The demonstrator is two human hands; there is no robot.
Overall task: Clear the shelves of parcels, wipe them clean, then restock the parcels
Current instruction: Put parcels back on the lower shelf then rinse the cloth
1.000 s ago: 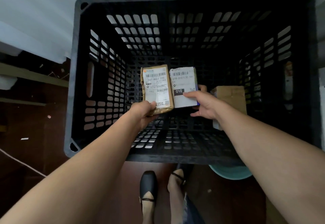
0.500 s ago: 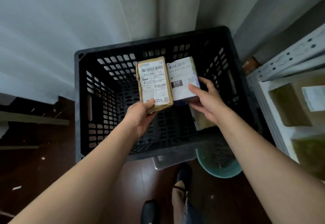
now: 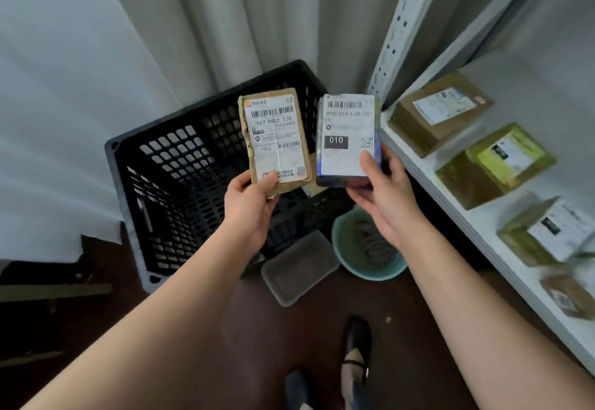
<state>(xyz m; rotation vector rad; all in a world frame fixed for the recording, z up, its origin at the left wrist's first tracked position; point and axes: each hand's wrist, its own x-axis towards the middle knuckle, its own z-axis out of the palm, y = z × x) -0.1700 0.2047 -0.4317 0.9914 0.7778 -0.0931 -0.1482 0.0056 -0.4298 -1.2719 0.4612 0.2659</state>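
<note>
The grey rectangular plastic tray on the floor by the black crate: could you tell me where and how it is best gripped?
Grip the grey rectangular plastic tray by a long-side rim, coming from above. It lies flat and open side up, so the raised rim is the only graspable edge. The black crate crowds its far end; the near long side looks free.

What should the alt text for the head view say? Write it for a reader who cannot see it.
A person holds two labelled parcels, a brown parcel in the left hand and a blue parcel in the right hand, above a black crate. More parcels lie on the white shelf at right.
</note>
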